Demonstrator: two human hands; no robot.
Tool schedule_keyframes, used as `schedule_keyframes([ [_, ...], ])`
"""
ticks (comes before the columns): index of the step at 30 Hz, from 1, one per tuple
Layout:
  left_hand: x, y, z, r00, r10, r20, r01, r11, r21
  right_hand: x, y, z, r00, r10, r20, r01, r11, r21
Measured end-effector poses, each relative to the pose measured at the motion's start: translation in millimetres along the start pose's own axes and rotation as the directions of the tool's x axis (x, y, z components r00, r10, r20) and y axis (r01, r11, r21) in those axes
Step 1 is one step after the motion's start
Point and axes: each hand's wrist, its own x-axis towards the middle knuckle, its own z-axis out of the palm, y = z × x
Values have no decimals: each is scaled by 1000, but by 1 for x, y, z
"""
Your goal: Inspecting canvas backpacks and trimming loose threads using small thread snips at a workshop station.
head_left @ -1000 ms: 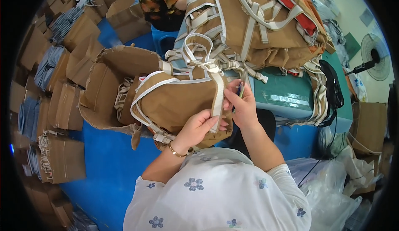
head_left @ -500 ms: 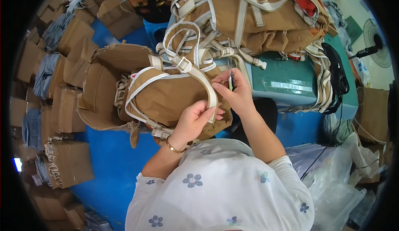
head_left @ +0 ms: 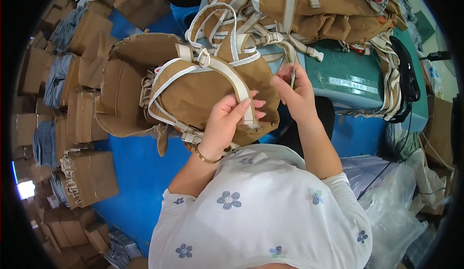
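A tan fabric bag (head_left: 193, 95) with white piping rests against the front of the work table. Its cream webbing strap (head_left: 231, 75) runs down from a plastic buckle, and my left hand (head_left: 231, 116) pinches the lower end between thumb and fingers. To the right, my right hand (head_left: 297, 92) is closed on a slim pointed tool (head_left: 293, 77), metal-tipped with a greenish handle; its exact kind is hard to make out. The tool points away from me, apart from the strap.
An open cardboard box (head_left: 118, 90) stands left of the bag. More tan bags (head_left: 324, 22) with cream straps are heaped on the green table (head_left: 333, 70). Cartons (head_left: 92, 179) line the left side; clear plastic sheeting (head_left: 391, 211) lies at right.
My right hand has moved away from the strap to the right, carrying the tool. My left hand still pinches the strap end. The whole view has shifted slightly.
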Motion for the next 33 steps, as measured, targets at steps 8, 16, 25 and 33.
schedule_keyframes([
  [8, 16, 3, 13, 993, 81, -88, -87, 994, -66, -44, 21, 4, 953, -278, 118, 296, 936, -192],
  [16, 18, -10, 19, 997, 68, -39, -68, 998, -12, -39, 26, -4, 957, -278, 90, 292, 905, -309],
  [25, 8, -25, 3, 977, 212, 8, -212, 975, 64, -26, 13, -1, 975, 220, -12, -217, 967, 131],
  [33, 13, -20, 6, 987, 119, -105, -131, 984, -124, -31, 10, -3, 991, 136, -10, -136, 991, -5],
])
